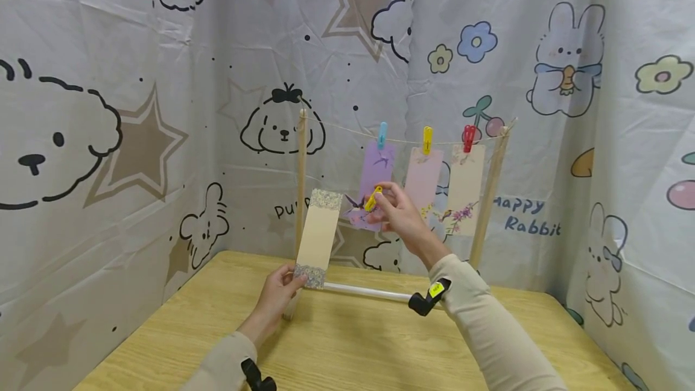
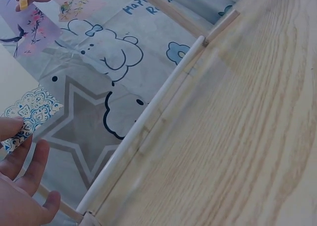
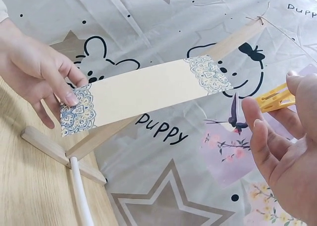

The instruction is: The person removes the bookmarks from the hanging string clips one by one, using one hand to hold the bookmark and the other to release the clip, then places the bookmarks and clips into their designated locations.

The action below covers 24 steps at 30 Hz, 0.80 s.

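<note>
The person wears long sleeves of plain, light beige cloth. The left sleeve (image 1: 219, 368), nearer the left edge of the tabletop (image 1: 347, 349), and the right sleeve (image 1: 488, 327), which shows soft creases, both end around the wrist, leaving the left hand (image 1: 276, 292) and right hand (image 1: 403, 217) bare. Each wrist carries a bent black holder (image 1: 420, 303) with rounded ends; the right one bears a bright yellow sticker (image 1: 437, 289), its dark marking too small to read.

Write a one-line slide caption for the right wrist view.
The left hand holds a cream card by one patterned end while the right hand pinches a yellow clothespin.
</note>
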Available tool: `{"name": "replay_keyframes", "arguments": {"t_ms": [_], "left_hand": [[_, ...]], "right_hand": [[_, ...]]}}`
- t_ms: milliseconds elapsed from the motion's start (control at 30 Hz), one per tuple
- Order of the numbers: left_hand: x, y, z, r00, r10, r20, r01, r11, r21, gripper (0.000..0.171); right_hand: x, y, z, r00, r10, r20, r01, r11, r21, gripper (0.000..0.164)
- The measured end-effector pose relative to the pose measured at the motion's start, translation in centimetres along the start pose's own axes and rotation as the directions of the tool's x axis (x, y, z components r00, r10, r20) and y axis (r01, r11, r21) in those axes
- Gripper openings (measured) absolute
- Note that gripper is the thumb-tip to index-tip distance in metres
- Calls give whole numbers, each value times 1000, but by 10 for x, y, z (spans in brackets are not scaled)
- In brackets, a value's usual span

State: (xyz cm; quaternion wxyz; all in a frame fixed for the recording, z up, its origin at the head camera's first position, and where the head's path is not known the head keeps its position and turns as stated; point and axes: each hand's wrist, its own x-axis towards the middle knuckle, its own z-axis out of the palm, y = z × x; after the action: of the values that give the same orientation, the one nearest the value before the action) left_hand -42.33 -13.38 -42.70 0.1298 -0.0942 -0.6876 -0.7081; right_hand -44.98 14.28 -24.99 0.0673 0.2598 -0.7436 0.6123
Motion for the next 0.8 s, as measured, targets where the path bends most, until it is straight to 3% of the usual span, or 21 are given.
{"name": "replay_keyframes", "arguments": {"t_ms": [800], "left_hand": [[-14, -11, -4, 1000, 3, 13, -3, 1000, 3, 11]], "right_hand": [[-20, 31, -7, 998, 42, -40, -40, 998, 37, 46]]}}
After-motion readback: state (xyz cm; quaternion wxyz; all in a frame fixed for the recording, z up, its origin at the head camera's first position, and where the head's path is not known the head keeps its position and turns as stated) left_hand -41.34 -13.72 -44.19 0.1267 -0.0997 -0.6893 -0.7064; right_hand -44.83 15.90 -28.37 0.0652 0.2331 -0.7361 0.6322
